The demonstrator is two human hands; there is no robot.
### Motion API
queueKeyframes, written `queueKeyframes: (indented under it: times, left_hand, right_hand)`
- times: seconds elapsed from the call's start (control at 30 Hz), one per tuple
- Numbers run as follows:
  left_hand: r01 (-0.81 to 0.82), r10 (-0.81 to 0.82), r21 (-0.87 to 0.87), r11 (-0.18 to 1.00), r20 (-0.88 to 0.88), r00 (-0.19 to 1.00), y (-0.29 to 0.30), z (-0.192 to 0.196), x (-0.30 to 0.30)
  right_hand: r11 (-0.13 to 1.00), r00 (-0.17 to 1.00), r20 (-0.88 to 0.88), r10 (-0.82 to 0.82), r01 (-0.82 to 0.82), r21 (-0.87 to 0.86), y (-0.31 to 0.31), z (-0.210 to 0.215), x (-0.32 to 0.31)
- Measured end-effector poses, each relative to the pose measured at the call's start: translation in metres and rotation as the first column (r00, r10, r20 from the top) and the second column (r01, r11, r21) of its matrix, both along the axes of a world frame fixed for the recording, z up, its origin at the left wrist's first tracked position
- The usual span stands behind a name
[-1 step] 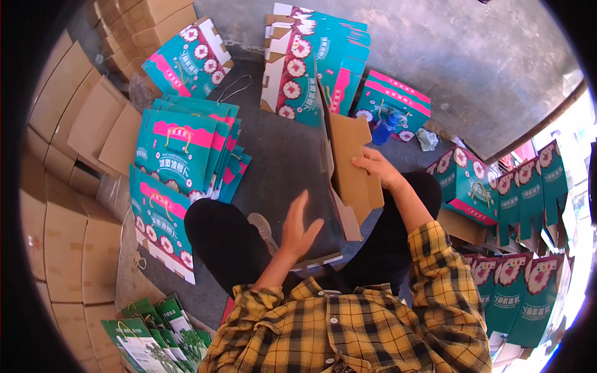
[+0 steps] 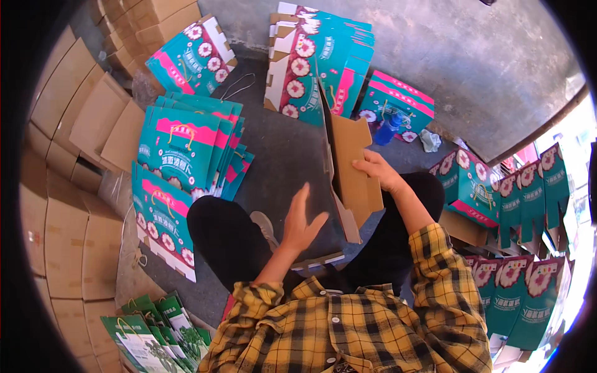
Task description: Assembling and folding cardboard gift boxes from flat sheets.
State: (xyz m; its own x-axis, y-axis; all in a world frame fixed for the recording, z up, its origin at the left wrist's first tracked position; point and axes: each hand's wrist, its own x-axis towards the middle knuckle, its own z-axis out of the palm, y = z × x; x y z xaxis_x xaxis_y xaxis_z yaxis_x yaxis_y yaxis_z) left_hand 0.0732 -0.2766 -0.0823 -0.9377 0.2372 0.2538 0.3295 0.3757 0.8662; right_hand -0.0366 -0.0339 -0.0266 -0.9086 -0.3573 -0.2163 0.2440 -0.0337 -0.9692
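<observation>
Right hand [image 2: 375,169]: fingers curled over edge of cardboard flap [image 2: 350,168], gripping to keep it upright.
Left hand [image 2: 300,222]: open, fingers spread, empty, hovering just left of flap over dark panel [image 2: 287,168].
Box blank: on lap, centre, half unfolded.
Teal box stacks [image 2: 186,146]: left & far, flat, within reach.
Brown cartons [image 2: 68,161]: far left, stacked.
Blue bottle [image 2: 387,129]: far right.

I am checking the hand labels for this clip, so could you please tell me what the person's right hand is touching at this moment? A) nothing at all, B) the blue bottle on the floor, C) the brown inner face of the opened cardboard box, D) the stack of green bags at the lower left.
C: the right hand rests on the brown flap of the opened cardboard box, while the left hand is raised open beside it.
</observation>
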Motion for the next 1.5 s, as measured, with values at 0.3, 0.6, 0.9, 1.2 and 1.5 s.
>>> queueKeyframes:
  times: [0.3, 0.6, 0.9, 1.2, 1.5]
  left_hand:
    - [-0.239, 0.236, -0.015, 0.971, -0.116, 0.965, 0.022, 0.027, -0.052]
    - [-0.108, 0.008, -0.385, 0.917, -0.253, 0.967, -0.021, 0.033, -0.009]
    - [0.095, -0.174, -0.452, 0.887, -0.137, 0.975, -0.011, 0.038, -0.027]
    - [0.101, -0.174, -0.468, 0.878, -0.117, 0.978, -0.013, 0.036, -0.029]
    - [0.177, -0.247, -0.487, 0.855, -0.081, 0.966, -0.005, 0.043, -0.029]
  right_hand:
    - [0.959, 0.97, -0.238, 0.056, 0.015, 0.284, -0.025, -0.029, 0.01]
    - [0.855, 0.952, -0.289, -0.103, 0.233, 0.462, 0.009, -0.032, -0.036]
    - [0.428, 0.548, -0.817, -0.177, 0.791, 0.438, 0.004, -0.034, -0.044]
    - [-0.138, 0.713, -0.159, 0.683, 0.34, 0.93, -0.009, -0.002, -0.11]
    - [0.534, 0.718, -0.696, -0.011, 0.593, 0.603, 0.021, -0.042, -0.157]
